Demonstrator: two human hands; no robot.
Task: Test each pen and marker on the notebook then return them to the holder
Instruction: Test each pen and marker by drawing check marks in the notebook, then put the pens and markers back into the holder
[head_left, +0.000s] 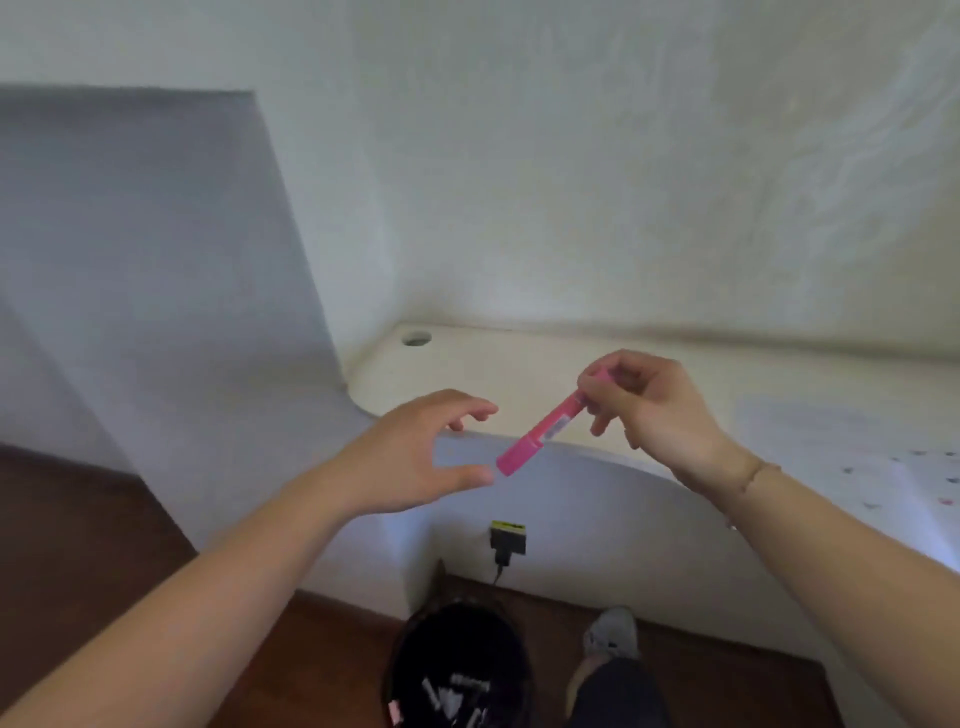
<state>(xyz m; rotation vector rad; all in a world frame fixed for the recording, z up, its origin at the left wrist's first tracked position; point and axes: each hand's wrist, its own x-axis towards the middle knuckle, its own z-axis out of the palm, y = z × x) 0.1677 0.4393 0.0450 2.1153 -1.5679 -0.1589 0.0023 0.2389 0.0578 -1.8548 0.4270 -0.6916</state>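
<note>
Right hand (649, 410) pinches a glossy pink marker (540, 434) above the pale table's (519, 374) rounded front edge; left hand (415, 457), fingers spread (touching nothing), hovers beside its capped end.

Both forearms bare, reaching forward and inward from the lower corners of the view.

Left hand (415, 452): palm turned toward the right, fingers (478, 410) spread and lightly curved, thumb below them, forming an open C. Holds nothing. Thumb tip sits just beside the lower end of the pink marker (540, 434), contact unclear.

Right hand (649, 405): raised a little higher than the left, back of hand toward the camera. Thumb and forefinger pinch the marker's upper end; remaining fingers curl loosely beneath. Marker slants down toward the left hand. Thin bracelet (753, 475) on the right wrist.

Hands near each other, the marker between them.
</note>
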